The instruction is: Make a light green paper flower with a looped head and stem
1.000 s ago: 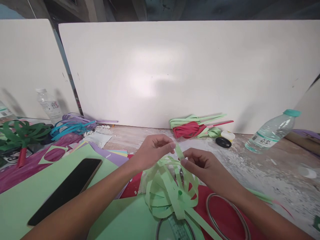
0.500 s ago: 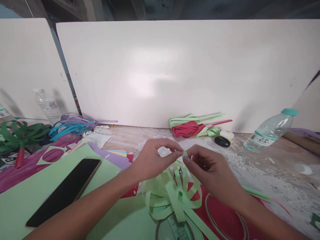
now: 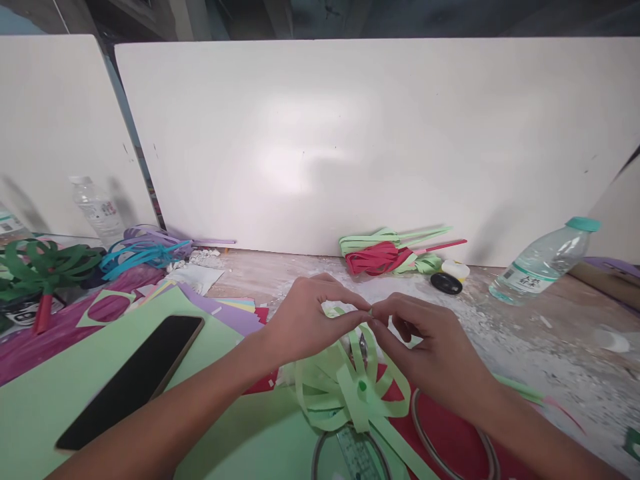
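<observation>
Moved: both hands sit lower than half a second ago, fingertips now meeting.
Head view: left hand [image 3: 305, 327] and right hand [image 3: 433, 347] fingers pinch one green strip [image 3: 355, 345] above the looped bundle [image 3: 327, 390] on the bench [image 3: 530, 340].
Care: a light, even pinch probably avoids creasing.

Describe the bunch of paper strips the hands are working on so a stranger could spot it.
From the big white board along the back of the table, come toward the near edge, where the left hand and right hand pinch a strip. The bunch of paper strips sits under them on a red sheet. It is all pale green loops, while the bunch by the board mixes in red.
</observation>
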Tool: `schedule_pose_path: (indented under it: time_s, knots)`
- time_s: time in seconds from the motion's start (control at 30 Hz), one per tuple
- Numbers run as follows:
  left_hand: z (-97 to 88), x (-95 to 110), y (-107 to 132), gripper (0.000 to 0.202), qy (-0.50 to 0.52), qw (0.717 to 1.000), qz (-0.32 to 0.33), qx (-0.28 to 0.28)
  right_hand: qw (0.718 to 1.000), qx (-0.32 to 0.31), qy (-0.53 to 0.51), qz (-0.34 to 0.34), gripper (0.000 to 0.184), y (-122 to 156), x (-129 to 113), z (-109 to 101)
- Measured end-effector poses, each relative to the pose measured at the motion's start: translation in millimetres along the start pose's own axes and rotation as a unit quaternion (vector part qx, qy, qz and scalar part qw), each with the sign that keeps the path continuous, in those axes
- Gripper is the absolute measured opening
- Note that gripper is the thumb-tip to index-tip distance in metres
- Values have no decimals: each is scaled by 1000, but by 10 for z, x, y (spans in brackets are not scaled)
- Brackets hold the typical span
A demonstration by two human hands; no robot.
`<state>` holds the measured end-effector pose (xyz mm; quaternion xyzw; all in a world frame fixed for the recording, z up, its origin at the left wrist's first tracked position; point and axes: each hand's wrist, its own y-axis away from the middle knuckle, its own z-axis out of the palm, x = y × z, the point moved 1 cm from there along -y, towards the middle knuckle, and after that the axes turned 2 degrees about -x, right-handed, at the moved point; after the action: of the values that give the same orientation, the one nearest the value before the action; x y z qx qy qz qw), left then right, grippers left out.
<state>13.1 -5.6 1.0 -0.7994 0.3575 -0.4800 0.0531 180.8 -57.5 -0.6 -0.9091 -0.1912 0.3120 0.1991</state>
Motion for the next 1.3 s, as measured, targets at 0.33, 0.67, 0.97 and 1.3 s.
schedule_pose_path:
  time_s: [0.33, 0.67, 0.97, 1.3]
  knots:
    - [-56, 3, -17, 14, -11, 999, -7, -47, 1000, -25, 10, -4, 12, 1, -8, -20]
    - [-79, 4, -11, 16, -15, 998, -12, -63, 999, -36, -18, 9, 12, -11, -21, -44]
    - [-86, 18, -4, 15, -23, 998, 0, -58, 999, -45, -16, 12, 12, -3, -26, -49]
    - [-72, 10, -2, 16, -25, 998, 18, -58, 998, -55, -11, 9, 13, -4, -36, -58]
